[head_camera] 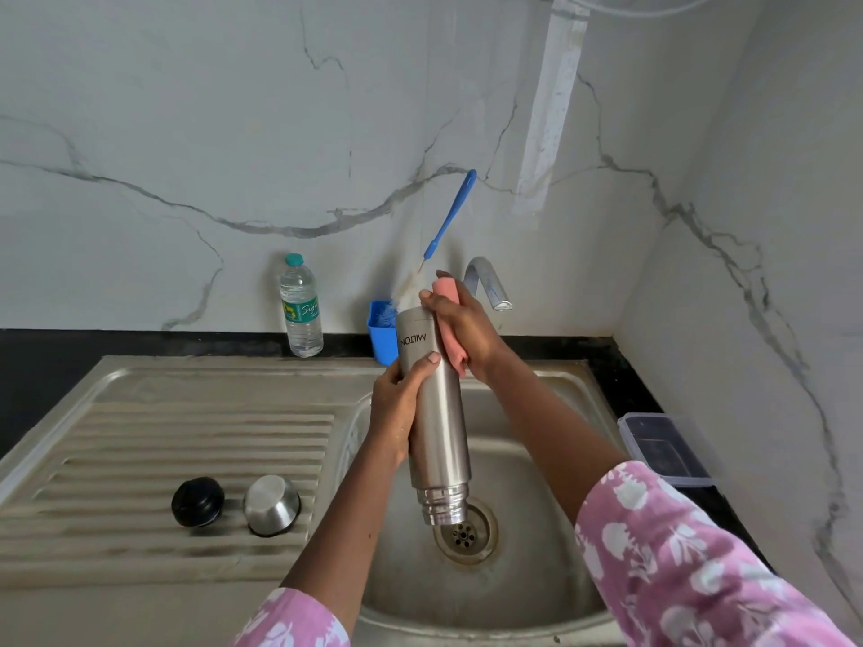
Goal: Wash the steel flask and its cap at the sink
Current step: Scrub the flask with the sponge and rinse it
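Note:
The steel flask (436, 427) hangs upside down over the sink basin (527, 464), its threaded mouth pointing at the drain (464, 534). My left hand (397, 408) grips its body from the left, thumb across the front. My right hand (462, 329) holds a pink sponge (449, 324) against the flask's upper right side, near its base. On the ribbed drainboard (154, 469) lie the black stopper (197, 502) and the steel cap (272, 505), cap upside down.
A blue bottle brush (450, 217) stands in a blue holder (380, 331) behind the flask. A water bottle (301, 305) stands on the black counter at the back. The tap (488, 282) juts out behind my right hand; no water runs. A lidded plastic box (663, 448) sits at the right.

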